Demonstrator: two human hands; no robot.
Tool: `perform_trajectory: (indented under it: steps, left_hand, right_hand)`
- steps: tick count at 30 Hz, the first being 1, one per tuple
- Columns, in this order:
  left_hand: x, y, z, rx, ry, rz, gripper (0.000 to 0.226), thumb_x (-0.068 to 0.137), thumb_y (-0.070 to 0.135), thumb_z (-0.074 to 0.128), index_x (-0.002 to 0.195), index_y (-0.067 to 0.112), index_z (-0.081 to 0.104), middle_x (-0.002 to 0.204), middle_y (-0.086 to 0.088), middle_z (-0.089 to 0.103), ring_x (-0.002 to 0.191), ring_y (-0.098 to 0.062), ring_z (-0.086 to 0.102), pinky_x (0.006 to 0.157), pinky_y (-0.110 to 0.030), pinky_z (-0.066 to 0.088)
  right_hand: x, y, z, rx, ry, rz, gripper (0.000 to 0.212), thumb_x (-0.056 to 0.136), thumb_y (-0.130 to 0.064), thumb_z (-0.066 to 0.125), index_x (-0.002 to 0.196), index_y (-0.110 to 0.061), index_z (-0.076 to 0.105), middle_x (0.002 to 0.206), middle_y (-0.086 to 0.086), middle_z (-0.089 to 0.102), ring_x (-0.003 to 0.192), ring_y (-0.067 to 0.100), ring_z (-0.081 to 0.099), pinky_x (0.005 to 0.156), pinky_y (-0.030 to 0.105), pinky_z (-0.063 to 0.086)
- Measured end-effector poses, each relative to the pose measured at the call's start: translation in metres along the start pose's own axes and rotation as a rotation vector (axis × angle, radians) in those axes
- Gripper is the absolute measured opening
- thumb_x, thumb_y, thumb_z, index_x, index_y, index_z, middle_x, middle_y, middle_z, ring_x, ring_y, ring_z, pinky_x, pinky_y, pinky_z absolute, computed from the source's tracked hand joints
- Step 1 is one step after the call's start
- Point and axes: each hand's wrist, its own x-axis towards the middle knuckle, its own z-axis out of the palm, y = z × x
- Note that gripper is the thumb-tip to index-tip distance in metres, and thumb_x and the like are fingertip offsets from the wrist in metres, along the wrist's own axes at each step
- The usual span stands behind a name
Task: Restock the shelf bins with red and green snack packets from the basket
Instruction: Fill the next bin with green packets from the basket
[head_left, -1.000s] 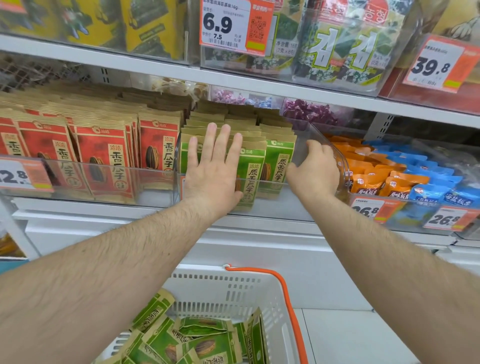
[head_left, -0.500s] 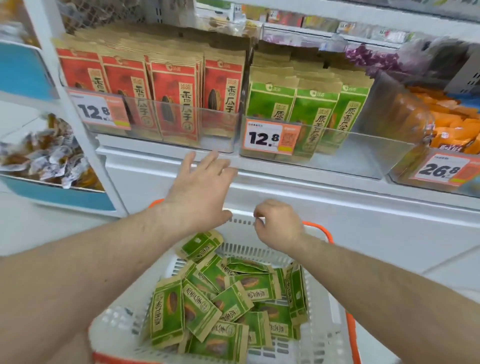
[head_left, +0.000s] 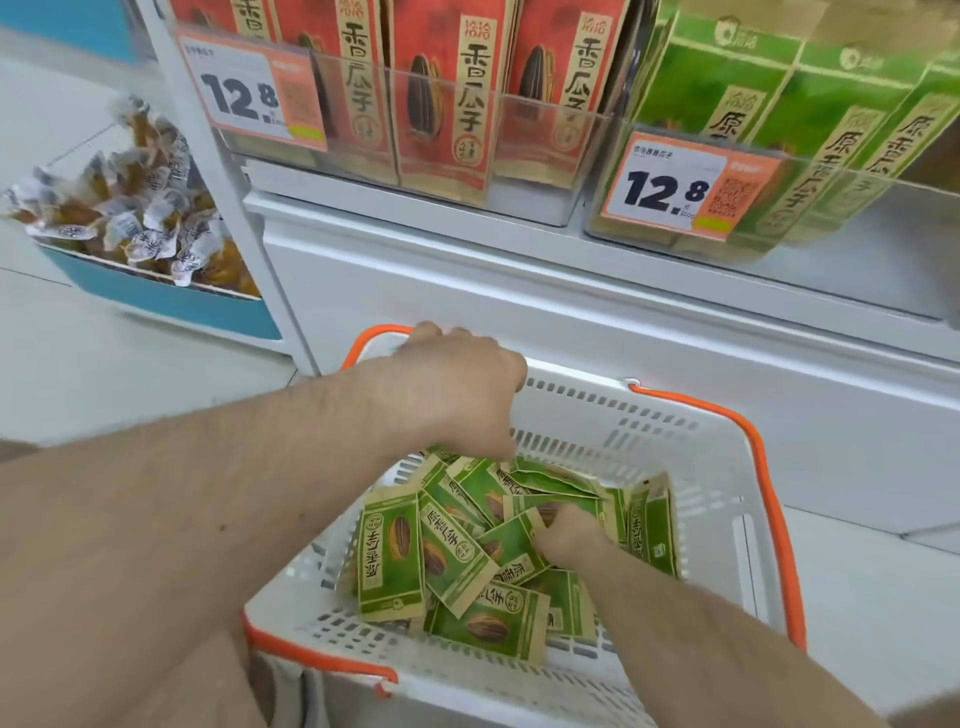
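Observation:
A white basket (head_left: 717, 467) with orange handles stands on the floor below the shelf. Several green snack packets (head_left: 389, 551) lie loose in it. My right hand (head_left: 571, 540) is down among them, its fingers curled around a green packet in the middle of the pile. Over the basket's far left corner is my left hand (head_left: 457, 384), knuckles up and fingers bent downward, with the fingertips hidden. On the shelf above, a clear bin holds upright red packets (head_left: 441, 104), and the clear bin to its right holds upright green packets (head_left: 753, 130).
Orange 12.8 price tags hang on the red bin (head_left: 249, 88) and the green bin (head_left: 680, 187). A blue tray of small wrapped snacks (head_left: 130, 218) sits low at the left. A white cabinet front (head_left: 571, 312) rises right behind the basket.
Both hands have dropped from the shelf's green bin to the basket. The right hand has gone in among the green packets, and the view has tilted downward.

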Motion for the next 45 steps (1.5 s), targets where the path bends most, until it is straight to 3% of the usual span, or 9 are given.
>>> perform_trajectory:
  steps: [6,16,19,26,31,33,37,41,45]
  left_hand:
    - [0.006,-0.005,0.000,-0.019,-0.036,-0.004,0.050,0.084,0.049,0.063,0.128,0.028,0.051,0.118,0.004,0.059,0.112,-0.022,0.050,0.103,-0.043,0.033]
    - [0.007,-0.009,0.002,-0.081,-0.094,-0.038,0.059,0.082,0.052,0.067,0.134,0.028,0.050,0.120,0.010,0.061,0.108,-0.017,0.057,0.086,-0.034,0.041]
    - [0.007,-0.010,0.006,-0.122,-0.115,-0.042,0.071,0.080,0.052,0.069,0.141,0.025,0.044,0.130,0.009,0.057,0.113,-0.018,0.057,0.093,-0.038,0.050]
    - [0.001,0.004,0.021,-0.538,-0.123,-0.074,0.083,0.082,0.049,0.074,0.149,0.018,0.034,0.143,0.001,0.051,0.121,-0.020,0.056,0.101,-0.036,0.048]
    - [0.000,0.023,0.023,-0.933,0.002,-0.038,0.042,0.083,0.031,0.078,0.119,0.017,0.062,0.104,0.005,0.072,0.090,-0.014,0.071,0.068,-0.029,0.059]
    - [-0.001,0.030,0.021,-1.063,0.046,-0.016,0.025,0.083,0.021,0.078,0.106,0.016,0.070,0.093,0.001,0.076,0.086,-0.017,0.073,0.076,-0.037,0.060]
    - [-0.005,0.038,0.013,-1.227,0.050,0.031,0.019,0.086,0.012,0.074,0.104,0.012,0.070,0.091,-0.002,0.077,0.079,-0.013,0.072,0.066,-0.024,0.054]
    - [0.003,0.042,-0.006,-1.326,0.157,0.008,0.015,0.087,0.010,0.071,0.102,0.012,0.067,0.093,-0.005,0.076,0.084,-0.020,0.070,0.077,-0.034,0.053]
    - [0.015,0.055,-0.036,-1.408,0.280,0.039,0.018,0.089,0.010,0.069,0.106,0.016,0.068,0.099,-0.005,0.076,0.089,-0.020,0.072,0.081,-0.036,0.057]
  right_hand:
    - [0.010,0.001,0.013,0.025,0.005,-0.002,0.009,0.090,-0.013,0.055,0.090,-0.014,0.063,0.083,0.001,0.065,0.069,0.012,0.060,0.048,0.020,0.043]
    - [-0.037,-0.035,-0.079,-0.139,0.123,-0.396,0.033,0.102,-0.020,0.045,0.070,-0.026,0.045,0.075,-0.002,0.056,0.072,0.018,0.055,0.062,0.029,0.044]
    - [-0.062,-0.043,-0.122,-0.217,0.189,-0.493,0.034,0.102,-0.021,0.046,0.069,-0.028,0.044,0.080,-0.002,0.056,0.079,0.023,0.056,0.073,0.036,0.049]
    - [-0.131,-0.051,-0.200,-0.214,0.296,-0.623,0.024,0.099,-0.019,0.053,0.076,-0.026,0.049,0.082,0.000,0.057,0.083,0.024,0.052,0.071,0.035,0.042]
    - [-0.172,-0.050,-0.224,-0.115,0.298,-0.667,0.028,0.099,-0.019,0.054,0.073,-0.027,0.051,0.074,-0.007,0.057,0.070,0.014,0.053,0.064,0.032,0.044]
    - [-0.181,-0.049,-0.230,-0.079,0.310,-0.687,0.026,0.099,-0.019,0.056,0.073,-0.026,0.053,0.074,-0.006,0.059,0.069,0.013,0.054,0.067,0.034,0.046]
    - [-0.193,-0.041,-0.241,0.081,0.332,-0.723,0.019,0.096,-0.019,0.062,0.076,-0.021,0.061,0.073,-0.003,0.063,0.065,0.011,0.053,0.064,0.031,0.045]
    - [-0.200,-0.032,-0.264,0.399,0.376,-0.751,0.010,0.090,-0.025,0.071,0.084,-0.018,0.067,0.075,-0.001,0.062,0.069,0.011,0.053,0.066,0.029,0.044]
    - [-0.208,-0.023,-0.287,0.525,0.344,-0.727,0.005,0.092,-0.021,0.070,0.087,-0.019,0.068,0.068,-0.009,0.063,0.057,0.002,0.053,0.050,0.013,0.040]
